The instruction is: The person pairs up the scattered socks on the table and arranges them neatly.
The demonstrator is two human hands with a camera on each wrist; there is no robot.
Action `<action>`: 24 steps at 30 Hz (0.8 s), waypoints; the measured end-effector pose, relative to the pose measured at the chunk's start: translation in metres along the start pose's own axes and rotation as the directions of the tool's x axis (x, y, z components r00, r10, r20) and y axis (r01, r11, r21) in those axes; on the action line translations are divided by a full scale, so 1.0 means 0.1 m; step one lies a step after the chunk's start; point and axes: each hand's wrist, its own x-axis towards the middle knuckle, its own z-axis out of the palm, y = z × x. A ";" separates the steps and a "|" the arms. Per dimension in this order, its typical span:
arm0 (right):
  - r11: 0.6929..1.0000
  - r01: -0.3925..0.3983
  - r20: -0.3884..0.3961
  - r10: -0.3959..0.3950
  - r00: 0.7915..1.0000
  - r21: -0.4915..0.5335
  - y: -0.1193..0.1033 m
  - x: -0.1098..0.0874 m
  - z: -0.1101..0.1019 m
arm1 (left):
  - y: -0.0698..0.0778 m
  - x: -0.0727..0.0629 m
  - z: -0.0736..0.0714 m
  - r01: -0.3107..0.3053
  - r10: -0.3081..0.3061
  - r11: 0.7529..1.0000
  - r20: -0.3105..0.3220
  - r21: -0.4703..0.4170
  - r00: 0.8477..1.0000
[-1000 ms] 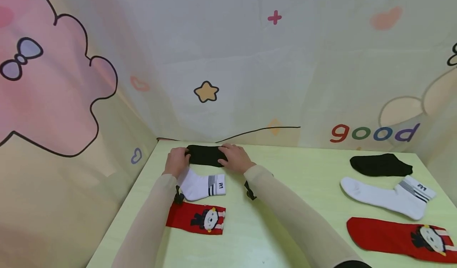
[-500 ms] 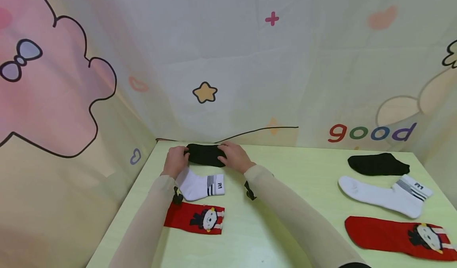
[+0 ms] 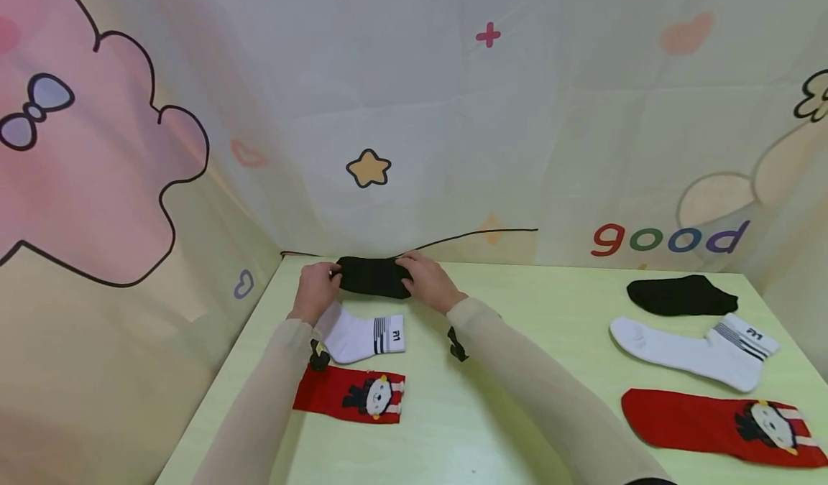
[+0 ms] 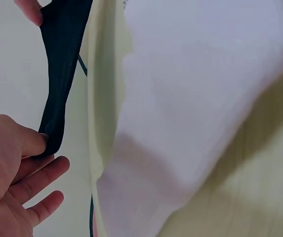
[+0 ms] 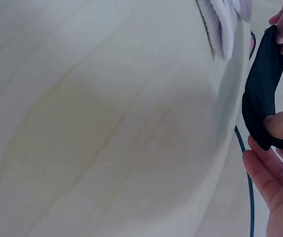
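A black sock (image 3: pixel 374 277) is stretched sideways between the two hands near the table's far edge. My left hand (image 3: pixel 315 289) pinches its left end, and my right hand (image 3: pixel 432 284) pinches the right end. In the left wrist view, the thumb presses the sock (image 4: pixel 62 64) against the fingers while the other fingers stay loose. The right wrist view has the same kind of pinch on the sock (image 5: pixel 263 84). Just nearer than the hands lies a white sock (image 3: pixel 356 335) with a striped cuff, partly hidden by the left wrist. A red sock (image 3: pixel 336 391) with a cartoon animal lies below it.
On the right side of the table (image 3: pixel 504 370) lie another black sock (image 3: pixel 682 296), a long white sock (image 3: pixel 679 345) and a long red sock (image 3: pixel 692 422), one below the other. A printed curtain (image 3: pixel 440 147) rises behind the table's far edge.
Both hands keep hold of the black sock, which has shifted slightly upward in the head view. The other socks keep their places on the table; the head view has drifted a little.
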 end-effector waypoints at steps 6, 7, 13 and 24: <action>0.999 0.042 -0.019 -0.042 0.999 -0.019 0.02 -0.04 -0.07 | 0.05 -0.02 -0.03 -0.034 0.033 0.999 -0.042 -0.017 0.999; 0.999 0.047 -0.021 -0.048 0.999 -0.024 0.03 -0.05 -0.08 | 0.05 -0.02 -0.04 -0.040 0.038 0.999 -0.050 -0.023 0.998; 0.997 0.076 -0.025 -0.076 0.997 -0.020 0.03 -0.12 -0.19 | 0.10 -0.06 -0.05 -0.049 0.045 0.997 -0.061 -0.064 0.997; 0.994 0.107 -0.019 -0.108 0.994 -0.022 0.04 -0.26 -0.43 | 0.21 -0.13 -0.05 -0.090 0.081 0.992 -0.104 -0.086 0.991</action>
